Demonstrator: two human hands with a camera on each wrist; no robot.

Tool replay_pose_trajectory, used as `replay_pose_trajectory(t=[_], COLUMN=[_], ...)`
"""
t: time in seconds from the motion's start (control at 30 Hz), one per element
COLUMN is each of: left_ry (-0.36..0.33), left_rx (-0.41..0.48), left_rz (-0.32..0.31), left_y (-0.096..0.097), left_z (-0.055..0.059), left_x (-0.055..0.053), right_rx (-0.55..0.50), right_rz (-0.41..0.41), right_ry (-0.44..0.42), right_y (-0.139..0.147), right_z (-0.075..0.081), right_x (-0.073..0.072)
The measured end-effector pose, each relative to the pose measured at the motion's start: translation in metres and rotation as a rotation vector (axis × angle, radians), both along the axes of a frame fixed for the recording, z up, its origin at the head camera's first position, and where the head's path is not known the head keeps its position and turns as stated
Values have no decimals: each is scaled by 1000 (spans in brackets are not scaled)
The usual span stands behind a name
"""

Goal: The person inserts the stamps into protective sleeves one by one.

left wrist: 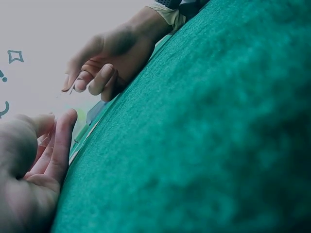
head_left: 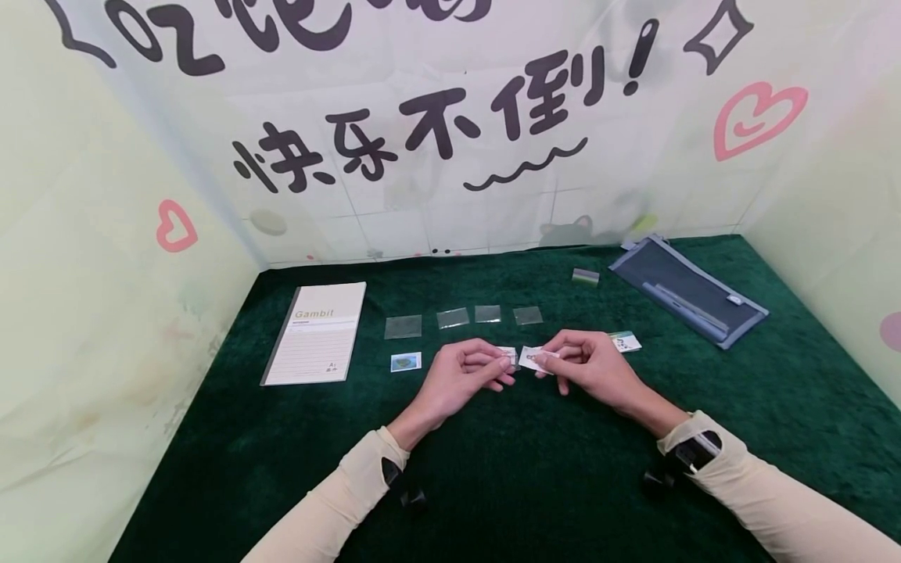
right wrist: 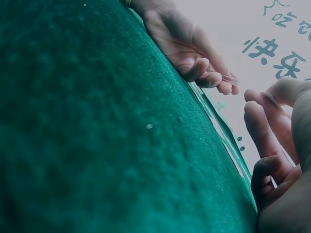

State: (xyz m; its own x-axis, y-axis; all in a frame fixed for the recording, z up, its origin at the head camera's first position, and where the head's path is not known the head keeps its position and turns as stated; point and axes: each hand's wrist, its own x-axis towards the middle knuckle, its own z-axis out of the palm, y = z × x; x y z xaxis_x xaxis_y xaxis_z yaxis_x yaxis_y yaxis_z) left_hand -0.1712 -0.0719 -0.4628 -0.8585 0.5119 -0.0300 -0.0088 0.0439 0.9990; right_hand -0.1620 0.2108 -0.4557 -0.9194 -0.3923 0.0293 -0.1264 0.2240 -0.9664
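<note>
- Head view: green tabletop point(head_left: 535, 485), beneath the other things.
- Pouch point(head_left: 690, 293), far right.
- Notebook point(head_left: 314, 340), at the left.
- Left hand point(head_left: 461, 371), pinching a thin piece point(head_left: 507, 354) its fingers partly hide.
- Right hand point(head_left: 594, 369), pinching a white card point(head_left: 532, 357) between the hands, just beside that piece.
- Four clear sleeves point(head_left: 487, 313), in a row beyond the hands.
- Picture card point(head_left: 406, 362), flat, near the left hand.
- Printed card point(head_left: 626, 342), partly hidden behind the right hand.
- Strip point(head_left: 586, 276), near the pouch.

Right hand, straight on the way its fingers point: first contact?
Likely the small piece pinched in the left hand; the right hand's white card would get there first. Depth is unclear, so it might pass above or below.
</note>
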Motion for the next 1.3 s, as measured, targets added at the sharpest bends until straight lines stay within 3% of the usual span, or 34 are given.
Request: replay_pose_trajectory(t=[0.53,0.87,1.3], left_ry=[4,28,55], left_rx=[-8,-4,-19], left_rz=[12,-21,-28], left_y=[0,-1,0], left_z=[0,-2,0], left_x=[0,-1,0], right_rx=[71,77,110], right_rz=[35,36,104], right_ry=[4,0,7], right_y=[-3,-3,-2], right_z=[2,0,-2], right_x=[0,0,-2])
